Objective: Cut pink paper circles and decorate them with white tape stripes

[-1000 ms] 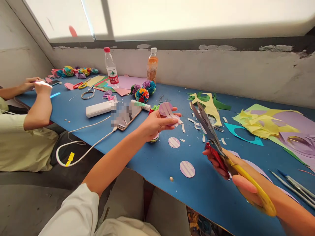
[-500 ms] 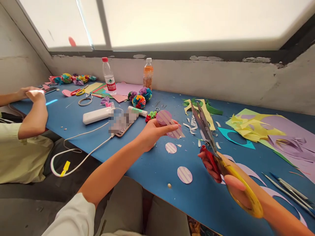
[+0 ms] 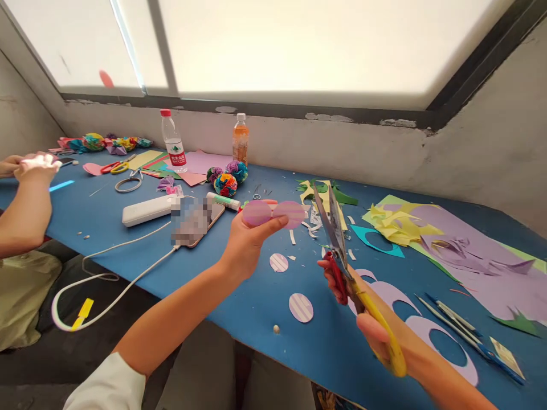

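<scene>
My left hand (image 3: 244, 242) is raised above the blue table (image 3: 111, 219) and pinches two striped purple paper discs (image 3: 273, 213) side by side. My right hand (image 3: 376, 327) grips red and yellow scissors (image 3: 342, 253), blades pointing up and away, just right of the discs. Two more striped purple ovals (image 3: 278, 262) (image 3: 301, 307) lie flat on the table under my hands. A lilac sheet with round holes cut out (image 3: 416, 324) lies beside my right wrist.
A phone (image 3: 194, 219) on a white cable, a white power bank (image 3: 145, 209), a glue stick (image 3: 223, 201), paper pom-poms (image 3: 225, 184) and two bottles (image 3: 173, 140) (image 3: 240, 138) stand left. Paper scraps (image 3: 448, 236) and thin tools (image 3: 465, 330) lie right. Another person's arm (image 3: 23, 210) rests far left.
My left hand has turned the paper so two discs now show side by side, and drawn it closer. The scissors have shifted left towards it. The view has swung to the right.
</scene>
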A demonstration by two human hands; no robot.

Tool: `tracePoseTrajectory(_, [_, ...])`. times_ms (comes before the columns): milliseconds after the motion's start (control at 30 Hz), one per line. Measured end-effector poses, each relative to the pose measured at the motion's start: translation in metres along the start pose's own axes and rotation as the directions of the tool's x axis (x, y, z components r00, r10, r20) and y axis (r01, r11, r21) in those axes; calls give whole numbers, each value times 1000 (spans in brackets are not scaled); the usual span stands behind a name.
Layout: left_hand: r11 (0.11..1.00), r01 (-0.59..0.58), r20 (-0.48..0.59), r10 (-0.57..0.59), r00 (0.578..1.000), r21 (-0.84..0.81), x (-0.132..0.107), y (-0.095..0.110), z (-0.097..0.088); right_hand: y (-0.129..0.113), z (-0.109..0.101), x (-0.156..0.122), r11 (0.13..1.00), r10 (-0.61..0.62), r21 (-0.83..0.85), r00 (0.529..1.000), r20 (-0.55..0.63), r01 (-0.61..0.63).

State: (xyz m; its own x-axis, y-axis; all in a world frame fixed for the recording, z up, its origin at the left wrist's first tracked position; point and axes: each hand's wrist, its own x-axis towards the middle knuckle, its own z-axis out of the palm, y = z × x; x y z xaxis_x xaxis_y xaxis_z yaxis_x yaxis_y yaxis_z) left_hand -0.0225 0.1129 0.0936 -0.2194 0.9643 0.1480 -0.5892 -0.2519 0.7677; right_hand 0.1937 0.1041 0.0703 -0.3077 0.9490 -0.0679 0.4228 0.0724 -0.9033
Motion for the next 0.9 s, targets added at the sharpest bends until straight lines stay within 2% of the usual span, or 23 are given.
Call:
tracePoseTrajectory(67, [999,-32,-2,31,1000,-35,-4,2,9,-3,1,-5,986,118,101,986,117,-130])
tracePoseTrajectory(100, [998,-37,5,37,999,-53,-6,2,14,-3,2,-7,985,124,101,982,141,-139])
tracePoseTrajectory(267, [994,-66,51,70,996,-91,-15,-5,26,2,8,-11,998,-43,55,996,79,39])
tracePoseTrajectory(533, [998,-63,62,62,996,25,-23,-22,20,9,8,-6,985,-164,-33,979,120,169])
tracePoseTrajectory(900, [991,-53,100,41,994,122,-30,-24,14,20,9,-4,985,-172,1,978,114,173])
